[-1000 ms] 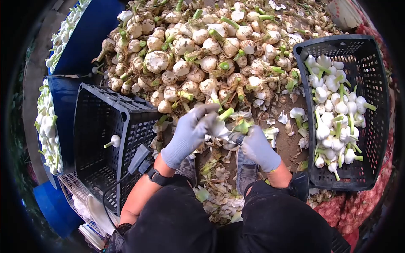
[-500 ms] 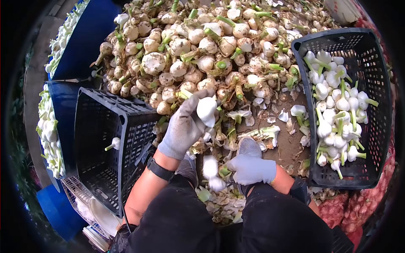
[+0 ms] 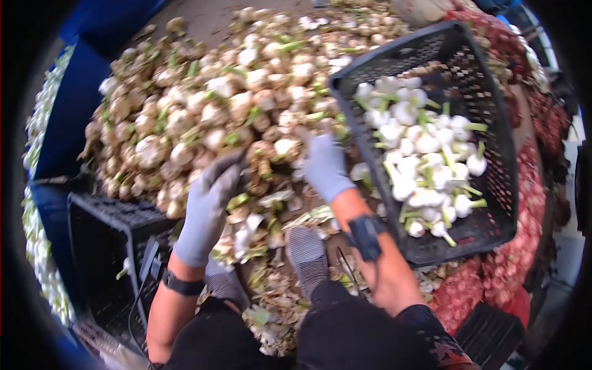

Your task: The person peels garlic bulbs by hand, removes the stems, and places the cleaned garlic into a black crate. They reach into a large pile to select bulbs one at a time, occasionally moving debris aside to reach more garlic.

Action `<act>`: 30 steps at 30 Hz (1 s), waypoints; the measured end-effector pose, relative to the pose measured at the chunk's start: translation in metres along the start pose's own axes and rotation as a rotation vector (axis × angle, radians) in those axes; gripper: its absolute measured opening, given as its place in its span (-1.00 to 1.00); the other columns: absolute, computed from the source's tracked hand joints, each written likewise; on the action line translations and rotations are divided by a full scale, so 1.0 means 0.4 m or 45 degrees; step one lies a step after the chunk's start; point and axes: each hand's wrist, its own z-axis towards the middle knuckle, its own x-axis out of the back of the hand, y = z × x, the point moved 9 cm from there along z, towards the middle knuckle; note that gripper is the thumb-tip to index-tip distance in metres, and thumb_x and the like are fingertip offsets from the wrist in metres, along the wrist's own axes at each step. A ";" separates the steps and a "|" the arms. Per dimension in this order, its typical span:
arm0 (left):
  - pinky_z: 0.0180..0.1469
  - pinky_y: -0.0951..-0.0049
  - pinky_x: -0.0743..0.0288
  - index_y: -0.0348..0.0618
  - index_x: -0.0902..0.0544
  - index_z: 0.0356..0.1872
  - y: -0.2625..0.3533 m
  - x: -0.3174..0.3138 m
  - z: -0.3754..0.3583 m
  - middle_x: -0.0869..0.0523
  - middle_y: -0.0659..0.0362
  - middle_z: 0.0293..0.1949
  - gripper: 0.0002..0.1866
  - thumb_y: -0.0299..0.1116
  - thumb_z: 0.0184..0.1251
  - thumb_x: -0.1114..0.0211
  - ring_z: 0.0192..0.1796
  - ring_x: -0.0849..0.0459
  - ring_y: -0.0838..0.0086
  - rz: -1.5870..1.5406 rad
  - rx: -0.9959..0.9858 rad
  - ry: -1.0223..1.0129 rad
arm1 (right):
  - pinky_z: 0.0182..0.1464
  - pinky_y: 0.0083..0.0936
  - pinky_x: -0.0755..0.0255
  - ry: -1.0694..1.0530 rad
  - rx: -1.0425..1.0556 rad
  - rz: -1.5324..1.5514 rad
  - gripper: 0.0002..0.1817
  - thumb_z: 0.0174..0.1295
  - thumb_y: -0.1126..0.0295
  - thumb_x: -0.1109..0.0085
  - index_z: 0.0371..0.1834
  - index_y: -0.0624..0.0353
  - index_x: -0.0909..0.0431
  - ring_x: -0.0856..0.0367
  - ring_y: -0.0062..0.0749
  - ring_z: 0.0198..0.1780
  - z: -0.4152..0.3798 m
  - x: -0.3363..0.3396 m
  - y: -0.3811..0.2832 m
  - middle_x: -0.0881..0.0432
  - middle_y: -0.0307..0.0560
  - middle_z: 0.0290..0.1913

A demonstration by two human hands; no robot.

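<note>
My left hand point(image 3: 208, 200), in a pale grey glove with dirty fingertips, is held over the near edge of a heap of untrimmed garlic bulbs point(image 3: 213, 114). Its fingers are stretched forward and apart, with no bulb visible in them. My right hand point(image 3: 327, 163), gloved too and blurred, reaches to the heap's right side, near the crate. Thumb and fingers look apart there, and I see nothing held. On the right, a black plastic crate point(image 3: 502, 203) holds many clean white garlic bulbs point(image 3: 425, 145) with short green stems.
Left stands another black crate point(image 3: 102, 216), tipped toward me, with a bulb point(image 3: 125, 268) inside. Blue containers point(image 3: 68, 111) of white garlic line the left edge. Peeled skins point(image 3: 271, 333) litter the ground around my shoes point(image 3: 306, 256). Red mesh sacks point(image 3: 515, 259) lie beyond the right crate.
The white garlic bulb that was in my left hand is out of it. My right hand has risen from near my knee to the heap. The view has swung right.
</note>
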 end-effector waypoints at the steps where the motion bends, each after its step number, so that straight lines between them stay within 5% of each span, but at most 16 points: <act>1: 0.24 0.34 -0.50 -0.31 -0.44 0.32 -0.038 0.005 -0.003 -0.61 0.03 0.18 -0.50 -0.26 0.48 -0.22 0.14 -0.64 0.33 0.159 -0.036 -0.014 | 0.00 -0.12 -0.52 -0.144 -0.110 0.120 -0.57 0.01 0.53 -0.26 0.02 -0.05 -0.66 -0.65 0.05 -0.10 0.012 0.001 0.019 -0.67 0.13 -0.12; 4: 0.32 0.39 -0.39 -0.20 -0.47 0.32 -0.057 0.015 -0.018 -0.61 0.04 0.19 -0.39 -0.50 0.19 -0.37 0.23 -0.57 0.30 0.645 -0.185 0.055 | -0.05 -0.23 -0.55 -0.259 -0.292 0.466 -0.66 0.02 0.51 -0.29 -0.08 -0.03 -0.69 -0.66 0.01 -0.14 -0.004 0.047 -0.006 -0.66 0.09 -0.19; 6: 0.35 0.33 -0.36 -0.13 -0.45 0.35 0.034 -0.034 -0.041 -0.51 0.01 0.30 -0.27 -0.52 0.03 -0.44 0.32 -0.50 0.20 0.994 -0.568 0.114 | -0.08 -0.34 -0.56 -0.097 -0.121 0.680 -0.69 0.09 0.52 -0.29 -0.06 0.02 -0.68 -0.68 -0.17 -0.16 -0.019 0.160 -0.076 -0.67 0.00 -0.21; 8: 0.40 0.30 -0.31 -0.17 -0.42 0.36 -0.001 -0.041 -0.034 -0.47 0.00 0.33 -0.20 -0.64 -0.06 -0.44 0.37 -0.45 0.22 0.731 -0.557 -0.056 | -0.17 -0.37 -0.56 -0.273 -0.127 1.323 -0.73 0.17 0.60 -0.16 -0.10 0.06 -0.67 -0.68 -0.27 -0.25 -0.052 0.174 -0.160 -0.68 0.02 -0.13; 9: 0.40 0.32 -0.31 -0.21 -0.44 0.33 -0.026 -0.028 -0.040 -0.49 0.02 0.31 -0.23 -0.67 -0.05 -0.43 0.36 -0.46 0.27 0.464 -0.370 -0.053 | -0.17 -0.37 -0.56 -0.263 -0.133 1.319 -0.73 0.17 0.60 -0.16 -0.10 0.06 -0.67 -0.68 -0.27 -0.25 -0.067 0.173 -0.166 -0.68 0.02 -0.13; 11: 0.39 0.35 -0.33 -0.32 -0.49 0.24 -0.043 -0.015 -0.054 -0.51 0.09 0.29 -0.34 -0.71 -0.01 -0.41 0.31 -0.50 0.38 0.206 -0.114 0.011 | -0.30 -0.47 -0.54 -0.545 -0.722 2.310 -0.72 0.21 0.67 -0.07 -0.06 0.18 -0.65 -0.66 -0.43 -0.34 -0.124 0.081 -0.186 -0.70 -0.03 -0.16; 14: 0.19 0.37 -0.50 -0.24 -0.58 0.16 -0.015 -0.047 -0.080 -0.69 0.02 0.06 -0.35 -0.46 -0.06 -0.59 0.11 -0.66 0.34 0.715 -0.385 -0.036 | -0.43 -0.33 -0.44 -0.439 -0.316 1.431 -0.86 0.20 0.52 -0.12 -0.34 0.37 -0.65 -0.62 -0.31 -0.50 -0.168 0.020 -0.184 -0.65 0.07 -0.52; 16: 0.10 0.36 -0.54 -0.21 -0.61 0.14 0.001 -0.035 -0.085 -0.73 0.00 -0.05 -0.33 -0.34 -0.10 -0.64 0.02 -0.70 0.31 0.786 -0.401 -0.013 | -0.43 -0.26 -0.41 -0.501 -0.419 1.265 -0.76 0.21 0.39 -0.18 -0.50 0.39 -0.60 -0.60 -0.26 -0.55 -0.169 0.030 -0.196 -0.60 0.14 -0.61; 18: 0.09 0.39 -0.55 -0.22 -0.61 0.15 -0.010 -0.015 -0.089 -0.72 0.03 -0.03 -0.33 -0.37 -0.08 -0.64 0.00 -0.70 0.33 0.740 -0.413 0.002 | -0.51 -0.33 -0.38 -0.379 -0.345 1.375 -0.70 0.30 0.33 -0.14 -0.49 0.34 -0.59 -0.56 -0.34 -0.60 -0.180 0.002 -0.208 -0.56 0.03 -0.66; 20: 0.27 0.44 -0.45 -0.34 -0.49 0.26 -0.059 -0.006 -0.080 -0.63 0.12 0.17 -0.25 -0.56 -0.05 -0.61 0.17 -0.58 0.50 0.488 -0.092 -0.125 | -0.60 -0.45 -0.33 -0.847 -0.801 1.670 -0.66 0.40 0.25 -0.08 -0.43 0.31 -0.58 -0.49 -0.46 -0.65 -0.201 0.020 -0.241 -0.47 -0.15 -0.71; 21: 0.29 0.44 -0.43 -0.33 -0.48 0.27 -0.050 -0.010 -0.082 -0.61 0.13 0.19 -0.25 -0.58 -0.04 -0.60 0.20 -0.56 0.50 0.431 -0.098 -0.173 | -0.41 -0.65 -0.46 -1.082 -0.913 1.566 -0.73 0.34 0.56 -0.01 0.03 0.44 -0.57 -0.62 -0.55 -0.43 -0.219 0.019 -0.237 -0.67 -0.07 -0.18; 22: 0.31 0.43 -0.41 -0.33 -0.48 0.27 -0.059 -0.003 -0.075 -0.61 0.13 0.19 -0.25 -0.57 -0.03 -0.60 0.22 -0.55 0.50 0.393 -0.071 -0.178 | -0.37 -0.61 -0.47 -1.118 -0.903 1.685 -0.70 0.38 0.49 -0.05 0.08 0.46 -0.54 -0.62 -0.54 -0.42 -0.219 0.026 -0.244 -0.68 -0.06 -0.22; 26: 0.31 0.44 -0.41 -0.31 -0.51 0.25 -0.075 0.002 -0.072 -0.61 0.15 0.19 -0.28 -0.57 -0.02 -0.59 0.22 -0.55 0.51 0.058 0.016 -0.190 | -0.28 -0.59 -0.48 -1.051 -0.796 1.719 -0.69 0.40 0.42 -0.11 0.06 0.46 -0.56 -0.63 -0.56 -0.39 -0.201 0.064 -0.254 -0.70 -0.09 -0.30; 28: 0.31 0.42 -0.42 -0.28 -0.56 0.20 -0.034 0.000 -0.075 -0.63 0.15 0.17 -0.33 -0.58 -0.05 -0.58 0.22 -0.57 0.47 0.569 -0.301 -0.172 | -0.25 -0.59 -0.48 -1.012 -0.813 1.790 -0.71 0.38 0.43 -0.12 0.02 0.45 -0.59 -0.63 -0.58 -0.36 -0.199 0.065 -0.262 -0.71 -0.09 -0.32; 30: 0.28 0.40 -0.45 -0.25 -0.59 0.16 0.003 -0.009 -0.093 -0.64 0.13 0.14 -0.34 -0.58 -0.10 -0.59 0.21 -0.59 0.41 0.740 -0.484 -0.115 | -0.49 -0.62 -0.40 -0.946 -0.608 1.622 -0.79 0.42 0.45 -0.04 -0.10 0.37 -0.63 -0.55 -0.68 -0.44 -0.189 0.072 -0.272 -0.63 -0.24 -0.45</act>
